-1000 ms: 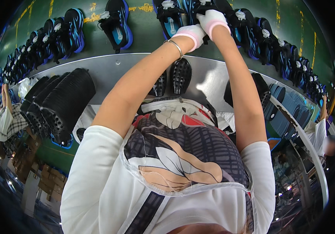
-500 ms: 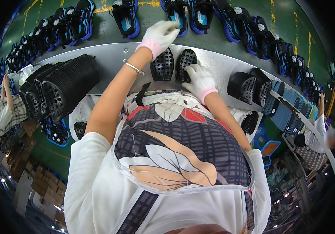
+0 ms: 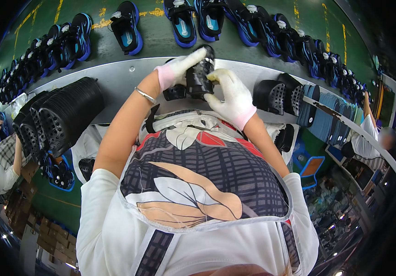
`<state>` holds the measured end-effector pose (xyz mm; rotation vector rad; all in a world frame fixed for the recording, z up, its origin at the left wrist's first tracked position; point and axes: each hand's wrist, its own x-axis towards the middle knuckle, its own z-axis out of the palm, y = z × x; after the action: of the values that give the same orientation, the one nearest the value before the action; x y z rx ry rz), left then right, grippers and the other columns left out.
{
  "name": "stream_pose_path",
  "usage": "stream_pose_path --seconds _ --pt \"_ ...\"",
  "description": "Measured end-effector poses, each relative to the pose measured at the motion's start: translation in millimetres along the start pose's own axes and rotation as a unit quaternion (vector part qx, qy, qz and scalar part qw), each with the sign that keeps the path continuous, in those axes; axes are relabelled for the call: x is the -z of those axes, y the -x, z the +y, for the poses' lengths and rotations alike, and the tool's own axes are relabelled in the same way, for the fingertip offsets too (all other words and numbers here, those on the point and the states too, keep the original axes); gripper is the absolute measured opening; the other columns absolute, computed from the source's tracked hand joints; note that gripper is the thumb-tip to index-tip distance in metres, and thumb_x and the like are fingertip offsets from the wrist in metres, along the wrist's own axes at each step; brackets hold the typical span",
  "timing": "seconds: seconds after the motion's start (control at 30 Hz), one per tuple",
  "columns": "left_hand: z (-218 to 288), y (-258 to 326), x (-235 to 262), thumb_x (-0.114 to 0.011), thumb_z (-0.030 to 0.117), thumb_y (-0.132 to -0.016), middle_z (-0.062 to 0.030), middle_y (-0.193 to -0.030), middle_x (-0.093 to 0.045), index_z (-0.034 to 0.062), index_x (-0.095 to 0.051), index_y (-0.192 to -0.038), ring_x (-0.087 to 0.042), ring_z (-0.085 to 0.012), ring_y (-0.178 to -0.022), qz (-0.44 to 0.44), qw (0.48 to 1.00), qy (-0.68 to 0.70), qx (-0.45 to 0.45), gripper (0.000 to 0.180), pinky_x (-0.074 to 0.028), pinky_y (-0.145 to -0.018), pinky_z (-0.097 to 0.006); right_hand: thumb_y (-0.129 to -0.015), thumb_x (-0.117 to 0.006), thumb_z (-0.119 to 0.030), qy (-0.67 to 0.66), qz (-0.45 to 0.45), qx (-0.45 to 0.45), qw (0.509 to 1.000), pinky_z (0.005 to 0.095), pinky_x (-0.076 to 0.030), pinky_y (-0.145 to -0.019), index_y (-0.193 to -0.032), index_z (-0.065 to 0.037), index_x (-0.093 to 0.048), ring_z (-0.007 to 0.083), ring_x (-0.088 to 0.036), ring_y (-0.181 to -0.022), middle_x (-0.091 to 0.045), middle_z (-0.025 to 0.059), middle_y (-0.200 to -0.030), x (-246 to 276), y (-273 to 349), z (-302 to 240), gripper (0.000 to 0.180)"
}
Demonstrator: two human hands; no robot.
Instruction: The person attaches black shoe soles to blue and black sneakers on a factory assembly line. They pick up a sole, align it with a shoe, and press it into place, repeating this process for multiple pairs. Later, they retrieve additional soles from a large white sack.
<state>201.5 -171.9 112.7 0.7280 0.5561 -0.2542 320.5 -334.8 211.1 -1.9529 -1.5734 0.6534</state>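
Note:
A black studded shoe sole (image 3: 200, 73) is held up between both gloved hands above the grey metal bench (image 3: 115, 83). My left hand (image 3: 179, 69), in a white glove with a pink cuff, grips its left side. My right hand (image 3: 232, 96), gloved the same way, holds its right side from below. A second black sole (image 3: 175, 92) lies on the bench just under my left hand.
Blue and black shoes (image 3: 126, 32) stand in a row on the green belt beyond the bench. Stacks of black soles (image 3: 64, 115) lie at the left, more soles (image 3: 281, 94) and blue insoles (image 3: 324, 119) at the right. Other people (image 3: 368, 138) work at both sides.
My hands came back from the shoes on the belt to the bench. They took up a black sole from the bench and now hold it together.

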Motion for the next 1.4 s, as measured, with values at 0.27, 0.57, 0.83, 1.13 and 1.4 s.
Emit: stream_pose_path --seconds 0.27,0.57,0.83,1.13,1.4 --pt "9 -13 -40 -0.052 0.048 -0.094 -0.0062 -0.105 -0.062 0.0051 -0.056 -0.114 -0.06 -0.0165 -0.095 -0.006 0.989 0.101 -0.112 0.047 -0.048 -0.088 -0.033 -0.078 -0.07 -0.029 -0.029 0.024 -0.125 0.991 0.0351 -0.048 -0.086 -0.115 -0.002 -0.058 0.0286 -0.061 -0.098 -0.062 0.0165 -0.105 20 -7 11 0.047" --pt "37 -39 -70 -0.061 0.031 -0.093 -0.0056 -0.108 -0.06 0.0063 -0.052 -0.117 -0.061 -0.0186 -0.097 0.052 0.982 0.088 -0.159 0.035 -0.05 -0.086 -0.035 -0.082 -0.065 -0.035 -0.013 0.068 -0.235 0.97 0.037 -0.05 -0.068 -0.098 -0.004 -0.061 0.0298 -0.065 -0.073 -0.065 0.0165 -0.08 41 -14 38 0.036" --pt "38 -98 -71 -0.063 0.038 -0.083 -0.0242 -0.129 -0.048 -0.0077 -0.046 -0.127 -0.054 -0.0334 -0.115 0.142 0.829 -0.492 -0.227 0.066 -0.043 -0.098 -0.035 -0.082 -0.062 -0.04 0.09 0.028 -0.263 0.96 0.0386 -0.049 -0.063 -0.086 -0.005 -0.062 0.0326 -0.064 -0.067 -0.063 0.0158 -0.069 101 -28 106 0.034" --pt "37 -150 -56 -0.062 0.026 -0.083 -0.0147 -0.116 -0.05 0.0068 -0.052 -0.118 -0.055 -0.0354 -0.103 0.143 0.704 -0.643 -0.266 0.042 -0.047 -0.089 -0.043 -0.08 -0.057 -0.045 0.116 -0.151 -0.212 0.959 0.0381 -0.049 -0.072 -0.085 -0.001 -0.066 0.034 -0.063 -0.076 -0.064 0.0203 -0.076 137 -108 156 0.045" --pt "52 -137 -62 -0.063 0.021 -0.083 -0.0114 -0.112 -0.055 0.0052 -0.058 -0.11 -0.056 -0.031 -0.103 0.179 0.689 -0.669 -0.213 0.031 -0.051 -0.085 -0.042 -0.087 -0.051 -0.039 0.269 -0.167 -0.248 0.916 0.0426 -0.05 -0.085 -0.099 -0.001 -0.065 0.0367 -0.063 -0.096 -0.066 0.0221 -0.099 69 -163 137 0.042"
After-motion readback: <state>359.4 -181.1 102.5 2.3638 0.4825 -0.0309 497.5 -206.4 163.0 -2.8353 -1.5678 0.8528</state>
